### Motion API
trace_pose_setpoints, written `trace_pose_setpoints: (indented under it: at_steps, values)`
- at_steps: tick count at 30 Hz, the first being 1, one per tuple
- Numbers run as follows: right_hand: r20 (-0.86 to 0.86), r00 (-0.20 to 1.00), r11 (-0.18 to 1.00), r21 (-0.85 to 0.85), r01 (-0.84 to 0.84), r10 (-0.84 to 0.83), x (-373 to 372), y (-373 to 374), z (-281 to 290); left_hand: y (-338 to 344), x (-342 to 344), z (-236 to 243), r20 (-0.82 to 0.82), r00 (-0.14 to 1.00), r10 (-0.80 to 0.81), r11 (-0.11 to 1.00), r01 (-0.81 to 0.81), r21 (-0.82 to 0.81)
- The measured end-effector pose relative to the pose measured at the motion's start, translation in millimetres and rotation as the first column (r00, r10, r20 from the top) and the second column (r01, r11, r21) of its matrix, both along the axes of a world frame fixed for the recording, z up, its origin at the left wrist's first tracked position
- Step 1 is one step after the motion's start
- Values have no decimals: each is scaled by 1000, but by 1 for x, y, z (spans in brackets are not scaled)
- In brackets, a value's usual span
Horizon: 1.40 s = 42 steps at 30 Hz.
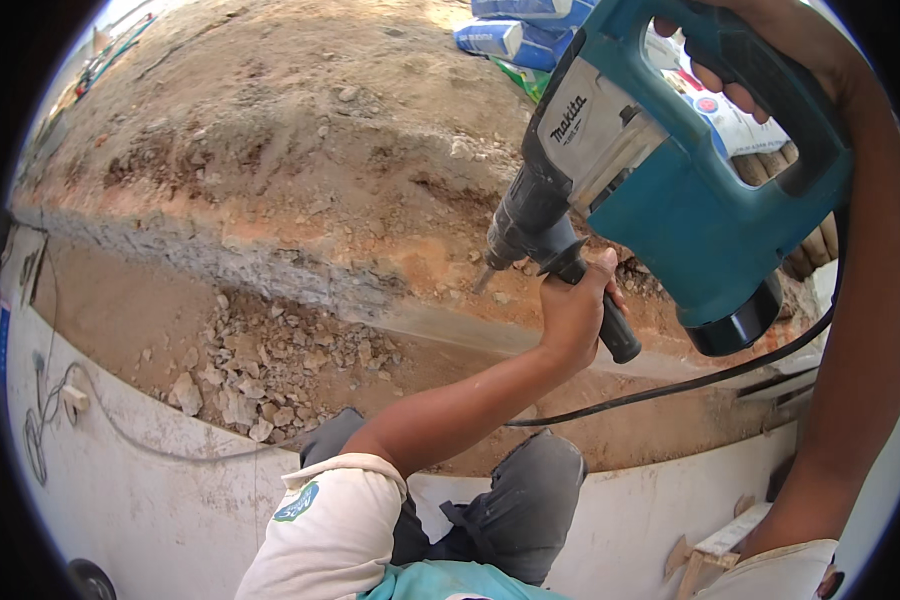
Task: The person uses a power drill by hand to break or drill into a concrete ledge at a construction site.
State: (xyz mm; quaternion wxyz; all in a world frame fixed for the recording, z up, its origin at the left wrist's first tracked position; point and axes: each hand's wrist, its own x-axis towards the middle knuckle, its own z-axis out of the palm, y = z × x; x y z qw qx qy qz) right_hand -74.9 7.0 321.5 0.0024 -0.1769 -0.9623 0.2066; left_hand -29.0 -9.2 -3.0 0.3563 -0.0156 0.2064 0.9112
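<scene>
As LH (573, 312) grips drill (700, 215), RH (808, 38) on handle (778, 85)

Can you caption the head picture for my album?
Teal and black power drill, metal bit down, held over brown earth, jagged beige rubble heaped to the left.

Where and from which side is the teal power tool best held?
Probably by two grips: the rear handle, from the right, since fingers fit through its loop; and the black side handle, from lower left, since this slim bar angles away from the bit.

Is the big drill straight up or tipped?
Tipped: the drill slants, with its rear handle high on the right and its bit pointing down-left.
</scene>
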Motion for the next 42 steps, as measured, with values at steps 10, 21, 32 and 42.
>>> trace_pose_setpoints:
  at_steps: [10,21,32,42]
  values:
    - [-141,979,989,-36,142,-146,51,-25,-23,-18,21,-6,118,990,-75,997,73,20]
    - [-256,949,982,-8,190,-186,101,-95,-1,-63,45,24,45,992,-118,992,120,-33]
    - [-213,956,978,7,210,-203,82,-82,-21,-51,33,6,79,989,-124,991,128,-43]
    - [-78,983,983,68,170,-165,30,-7,-23,-21,12,-1,100,983,-154,986,160,-55]
